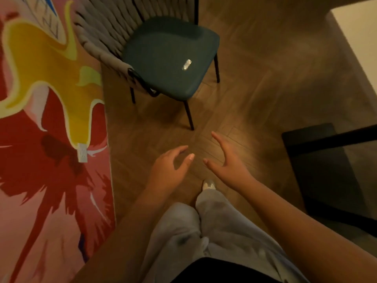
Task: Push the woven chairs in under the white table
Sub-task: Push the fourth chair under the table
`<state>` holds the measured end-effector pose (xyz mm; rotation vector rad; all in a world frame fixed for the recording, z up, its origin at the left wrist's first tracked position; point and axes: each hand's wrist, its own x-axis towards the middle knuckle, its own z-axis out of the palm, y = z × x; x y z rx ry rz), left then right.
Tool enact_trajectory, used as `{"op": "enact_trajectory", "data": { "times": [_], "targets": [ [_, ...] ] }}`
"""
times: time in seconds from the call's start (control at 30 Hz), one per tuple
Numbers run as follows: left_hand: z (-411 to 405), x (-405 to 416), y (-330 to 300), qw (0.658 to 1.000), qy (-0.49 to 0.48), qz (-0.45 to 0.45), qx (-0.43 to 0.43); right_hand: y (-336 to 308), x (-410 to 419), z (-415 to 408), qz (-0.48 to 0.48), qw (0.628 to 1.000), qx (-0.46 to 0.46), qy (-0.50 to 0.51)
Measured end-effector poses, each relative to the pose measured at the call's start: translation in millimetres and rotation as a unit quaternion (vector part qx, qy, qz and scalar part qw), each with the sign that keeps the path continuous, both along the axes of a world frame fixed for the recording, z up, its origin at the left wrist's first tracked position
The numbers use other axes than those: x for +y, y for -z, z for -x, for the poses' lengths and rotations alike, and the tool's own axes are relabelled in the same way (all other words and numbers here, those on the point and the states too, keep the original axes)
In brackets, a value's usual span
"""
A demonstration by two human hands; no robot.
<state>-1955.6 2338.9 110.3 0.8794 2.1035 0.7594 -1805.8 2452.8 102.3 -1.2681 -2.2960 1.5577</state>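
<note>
A woven chair (167,58) with a dark green seat, grey woven back and thin black legs stands on the wooden floor ahead of me. A small clear wrapper (186,64) lies on its seat. A corner of the white table (359,37) shows at the upper right, apart from the chair. My left hand (169,170) and my right hand (228,164) hover side by side below the chair, fingers relaxed and spread, holding nothing and touching nothing.
A bright red, pink and yellow rug (51,139) covers the floor on the left, its edge beside the chair. A dark table base or leg (326,160) stands at the right. My legs in light trousers (204,231) are below.
</note>
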Motion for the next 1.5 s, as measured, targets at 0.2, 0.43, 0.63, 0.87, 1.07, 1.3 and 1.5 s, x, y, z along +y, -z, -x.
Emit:
{"op": "enact_trajectory", "data": {
  "times": [0.2,0.43,0.63,0.87,1.07,1.3,1.5],
  "targets": [
    [61.9,20.0,5.4,0.999,-0.035,0.010,-0.009,4.7,34.9,75.3,-0.014,0.999,0.007,-0.044],
    [189.5,60.9,12.6,0.998,-0.001,0.005,0.059,19.2,73.3,201.1,-0.054,0.997,0.013,-0.047],
    [336.3,100.0,16.5,0.991,0.054,0.031,0.115,25.3,98.4,310.7,-0.053,0.998,0.014,0.008],
    [473.0,166.1,23.8,0.980,0.083,0.059,0.169,33.4,141.0,415.8,-0.060,0.998,-0.002,0.017],
    [574.1,244.8,27.9,0.967,0.139,0.070,0.203,42.4,187.5,497.0,-0.045,0.998,-0.034,0.000],
    [651.8,315.5,29.5,0.938,0.236,0.066,0.244,52.6,218.3,582.6,-0.022,0.999,-0.040,0.009],
    [721.8,365.9,53.6,0.913,0.319,0.123,0.221,66.4,231.4,640.0,0.005,0.995,-0.062,0.074]
  ]
}}
